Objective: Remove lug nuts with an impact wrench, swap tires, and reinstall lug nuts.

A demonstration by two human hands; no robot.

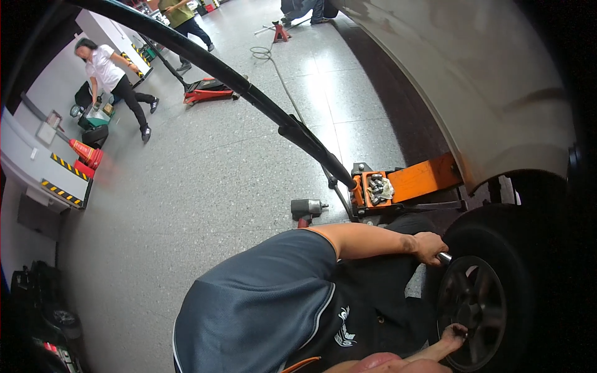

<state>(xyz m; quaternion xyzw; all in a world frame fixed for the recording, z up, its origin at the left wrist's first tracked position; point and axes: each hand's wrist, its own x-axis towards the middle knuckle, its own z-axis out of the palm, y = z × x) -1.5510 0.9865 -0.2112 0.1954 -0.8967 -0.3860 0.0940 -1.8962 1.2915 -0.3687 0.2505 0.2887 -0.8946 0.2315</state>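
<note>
Viewing thru the head cam, I have my L hand [428, 247] out at the upper L edge of the wheel [492, 322], fingers closed round a shiny metal cylinder [444, 257], prob. a socket; its end pokes out toward the tyre [519, 267]. My R hand [454, 336] is lower, in front of the spokes nr the hub, fingers bent inward w/ only a small gap; can't tell if they've got hold of anything. The wheel is at far R of view, upright, under the arch of a pale vehicle panel [497, 81].

Just beyond my L arm, an orange floor jack [426, 178] reaches in under the vehicle; its tray holds metal nuts [377, 185] plus a crumpled pale cloth or bag [388, 189]. The jack's long black handle [249, 93] runs diag. to upper L. An impact wrench [306, 209], grey body + red grip, lies on the floor [186, 186] L of the jack.

Farther back: a red jack [211, 91], a red stand [281, 32], a person in a white shirt [109, 68] w/ arms apart, another in an olive top [179, 13], traffic cones [86, 153] at L
</note>
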